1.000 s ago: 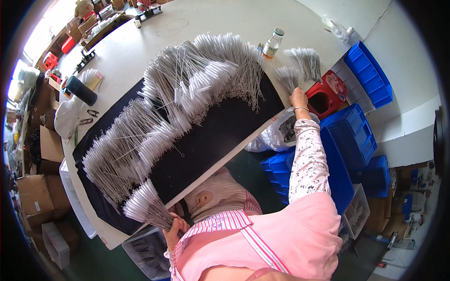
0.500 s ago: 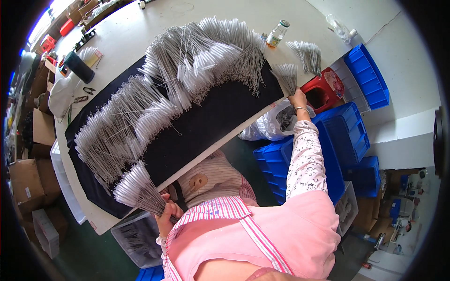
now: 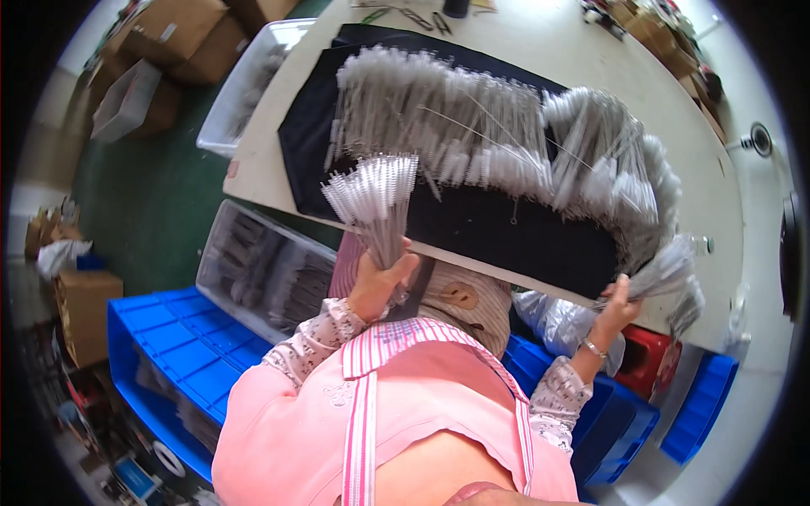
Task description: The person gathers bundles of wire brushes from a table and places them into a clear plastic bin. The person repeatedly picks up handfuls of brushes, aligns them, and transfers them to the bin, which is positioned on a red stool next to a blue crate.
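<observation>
View swung left, left fingers (image 3: 403, 269) wrapped round brush bundle (image 3: 372, 198), right fingers (image 3: 623, 287) round second bundle (image 3: 668, 267), unreadable reddish sticker (image 3: 233, 169)

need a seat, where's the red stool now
The red stool is at lower right in the head view, beside the white bag, near the right hand.

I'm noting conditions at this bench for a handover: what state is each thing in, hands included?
Left hand: closed around a wire-brush bundle.
Left bundle: held, bristle ends fanned out.
Right hand: closed around another bundle.
Right bundle: held, tilted.
Brush pile: loose, spread in a long band.
Black cloth: laid out under the pile.
Clear bin: open, contents inside.
</observation>
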Demonstrator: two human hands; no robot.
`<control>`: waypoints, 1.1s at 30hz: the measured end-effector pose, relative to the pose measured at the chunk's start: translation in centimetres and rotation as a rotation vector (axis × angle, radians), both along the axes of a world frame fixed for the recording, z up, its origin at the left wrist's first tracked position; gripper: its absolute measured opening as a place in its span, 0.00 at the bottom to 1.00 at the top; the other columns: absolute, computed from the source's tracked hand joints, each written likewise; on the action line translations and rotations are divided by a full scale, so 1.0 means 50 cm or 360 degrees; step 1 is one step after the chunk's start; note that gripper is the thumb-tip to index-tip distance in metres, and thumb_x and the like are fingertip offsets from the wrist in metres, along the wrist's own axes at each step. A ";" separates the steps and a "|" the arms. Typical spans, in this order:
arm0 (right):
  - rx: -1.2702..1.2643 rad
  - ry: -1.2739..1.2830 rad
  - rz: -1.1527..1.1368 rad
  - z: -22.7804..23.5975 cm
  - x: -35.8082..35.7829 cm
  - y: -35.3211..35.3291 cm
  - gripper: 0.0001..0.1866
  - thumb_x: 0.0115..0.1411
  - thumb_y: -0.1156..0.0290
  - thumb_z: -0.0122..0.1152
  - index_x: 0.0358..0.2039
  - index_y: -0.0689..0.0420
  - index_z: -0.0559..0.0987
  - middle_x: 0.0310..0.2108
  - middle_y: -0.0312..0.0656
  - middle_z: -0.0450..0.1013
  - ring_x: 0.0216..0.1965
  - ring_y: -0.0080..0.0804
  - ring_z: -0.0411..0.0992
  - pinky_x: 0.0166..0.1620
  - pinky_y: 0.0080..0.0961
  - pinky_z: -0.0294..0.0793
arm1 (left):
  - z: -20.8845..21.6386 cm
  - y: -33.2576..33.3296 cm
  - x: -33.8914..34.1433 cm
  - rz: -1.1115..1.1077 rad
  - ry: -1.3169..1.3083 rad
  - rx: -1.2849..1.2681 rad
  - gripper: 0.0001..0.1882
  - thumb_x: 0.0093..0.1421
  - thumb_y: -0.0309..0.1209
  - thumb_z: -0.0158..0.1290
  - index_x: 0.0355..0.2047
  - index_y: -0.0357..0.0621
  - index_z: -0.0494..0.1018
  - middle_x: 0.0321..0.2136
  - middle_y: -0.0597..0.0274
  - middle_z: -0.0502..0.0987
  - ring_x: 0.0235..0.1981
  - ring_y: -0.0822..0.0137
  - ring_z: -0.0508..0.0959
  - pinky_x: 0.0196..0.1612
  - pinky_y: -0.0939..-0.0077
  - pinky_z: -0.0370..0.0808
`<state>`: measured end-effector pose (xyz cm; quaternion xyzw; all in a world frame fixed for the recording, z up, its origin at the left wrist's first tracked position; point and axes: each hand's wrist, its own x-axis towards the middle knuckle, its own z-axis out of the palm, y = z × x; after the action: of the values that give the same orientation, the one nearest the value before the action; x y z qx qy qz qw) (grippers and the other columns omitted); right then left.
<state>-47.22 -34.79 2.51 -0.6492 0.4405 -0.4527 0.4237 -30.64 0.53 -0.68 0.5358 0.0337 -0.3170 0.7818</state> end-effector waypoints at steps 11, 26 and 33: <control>-0.0157 0.0240 0.1839 -0.040 0.319 0.515 0.33 0.58 0.68 0.57 0.60 0.68 0.58 0.35 0.47 0.75 0.31 0.29 0.74 0.37 0.22 0.73 | -0.013 0.039 -0.001 0.0417 -0.0455 -0.0122 0.24 0.57 0.39 0.55 0.49 0.39 0.63 0.37 0.65 0.70 0.36 0.75 0.71 0.39 0.78 0.69; -0.0517 0.0109 0.2010 -0.006 0.382 0.589 0.33 0.66 0.49 0.30 0.52 0.67 0.70 0.59 0.60 0.57 0.61 0.57 0.52 0.62 0.46 0.47 | 0.038 0.103 0.050 0.0496 -0.0562 -0.0591 0.34 0.46 0.39 0.67 0.49 0.36 0.67 0.44 0.60 0.73 0.46 0.68 0.73 0.51 0.73 0.69; -0.0502 0.0257 0.2142 0.023 0.385 0.587 0.35 0.68 0.47 0.24 0.58 0.66 0.62 0.57 0.52 0.61 0.59 0.42 0.58 0.60 0.36 0.55 | 0.056 0.109 0.071 0.0562 -0.0545 -0.0773 0.41 0.37 0.34 0.72 0.51 0.37 0.65 0.46 0.61 0.72 0.49 0.69 0.70 0.55 0.72 0.65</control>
<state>-27.97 -5.42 3.64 -0.8666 -0.0986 -0.1005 0.4788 -27.08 5.98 2.14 0.3654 -0.0821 -0.0812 0.9237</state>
